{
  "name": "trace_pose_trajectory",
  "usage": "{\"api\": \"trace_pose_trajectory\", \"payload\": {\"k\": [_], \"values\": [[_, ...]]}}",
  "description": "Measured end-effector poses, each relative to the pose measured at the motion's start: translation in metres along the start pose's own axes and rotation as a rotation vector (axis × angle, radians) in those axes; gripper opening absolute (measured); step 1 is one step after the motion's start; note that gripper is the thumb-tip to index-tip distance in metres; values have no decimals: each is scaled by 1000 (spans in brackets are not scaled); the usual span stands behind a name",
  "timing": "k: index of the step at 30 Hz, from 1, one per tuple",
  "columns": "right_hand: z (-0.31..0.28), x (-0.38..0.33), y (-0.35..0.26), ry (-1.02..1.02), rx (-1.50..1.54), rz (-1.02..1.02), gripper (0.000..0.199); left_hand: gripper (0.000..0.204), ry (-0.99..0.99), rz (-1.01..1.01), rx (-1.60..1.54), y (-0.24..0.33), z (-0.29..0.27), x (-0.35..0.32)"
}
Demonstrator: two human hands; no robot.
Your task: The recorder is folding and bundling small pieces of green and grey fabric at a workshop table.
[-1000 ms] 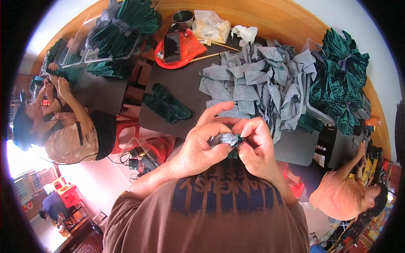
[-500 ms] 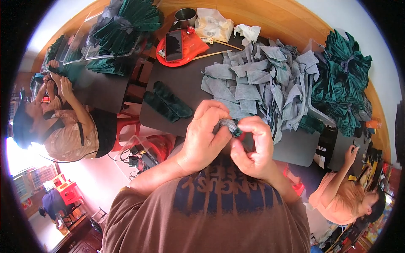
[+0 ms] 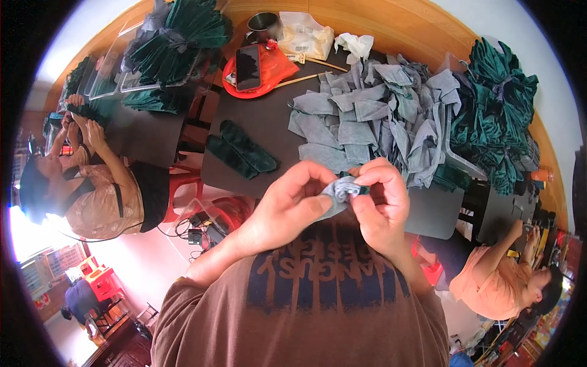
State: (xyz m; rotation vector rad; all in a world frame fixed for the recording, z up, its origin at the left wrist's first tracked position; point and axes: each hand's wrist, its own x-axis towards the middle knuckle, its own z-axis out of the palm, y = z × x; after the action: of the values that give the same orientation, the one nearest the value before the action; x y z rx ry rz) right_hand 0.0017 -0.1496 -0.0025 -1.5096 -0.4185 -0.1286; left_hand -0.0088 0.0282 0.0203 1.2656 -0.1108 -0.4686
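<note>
A crumpled grey fabric strip (image 3: pixel 333 203) with a bit of dark green showing at its right end is held up over the near edge of the table. My left hand (image 3: pixel 287 202) pinches its left side between thumb and fingers. On the other side, my right hand (image 3: pixel 384 199) closes thumb and fingertips on its bunched end. Just beyond both hands lies a loose heap of similar grey strips (image 3: pixel 358 110), some showing green undersides. Two finished-looking dark green velvet strips (image 3: pixel 241 150) rest side by side to the left on the dark table (image 3: pixel 263 122).
Tied green velvet bundles stand at right (image 3: pixel 498 104) and far left (image 3: pixel 177 46). A red plate (image 3: pixel 247 90) carries a phone (image 3: pixel 248 68), near chopsticks (image 3: pixel 302 79), a tissue pack (image 3: pixel 306 38) and a dark metal cup (image 3: pixel 264 24). People work at left (image 3: pixel 104 196) and right (image 3: pixel 495 275).
Both hands have shifted slightly right, and the left hand's grip has loosened outward. More of the grey strip now shows, bunched between the fingertips.
</note>
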Motion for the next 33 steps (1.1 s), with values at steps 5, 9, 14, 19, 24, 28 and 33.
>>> {"api": "trace_pose_trajectory", "payload": {"k": [5, 9, 14, 19, 24, 28, 33], "values": [[4, -5, -2, 42, 137, 40, 16, 13, -84, 513, 525, 7, 3, 6], [4, -3, -4, 19, 183, 34, 17, 10, -48, 204, 324, 8, -4, -1], [5, -3, -10, -25, 190, 98, 17, 21, 35, 360, 437, 3, 1, 9], [6, 2, -23, -108, 396, 345, 19, 17, 81, 397, 510, -1, 0, 8], [-2, -2, -18, -180, 563, 408, 21, 19, 191, 491, 665, 0, 3, 10], [-2, -4, -20, -193, 637, 460, 18, 14, 198, 385, 551, 6, 3, 6], [-7, -6, -17, -256, 702, 463, 14, 8, 405, 119, 168, 13, -1, 3]]}}
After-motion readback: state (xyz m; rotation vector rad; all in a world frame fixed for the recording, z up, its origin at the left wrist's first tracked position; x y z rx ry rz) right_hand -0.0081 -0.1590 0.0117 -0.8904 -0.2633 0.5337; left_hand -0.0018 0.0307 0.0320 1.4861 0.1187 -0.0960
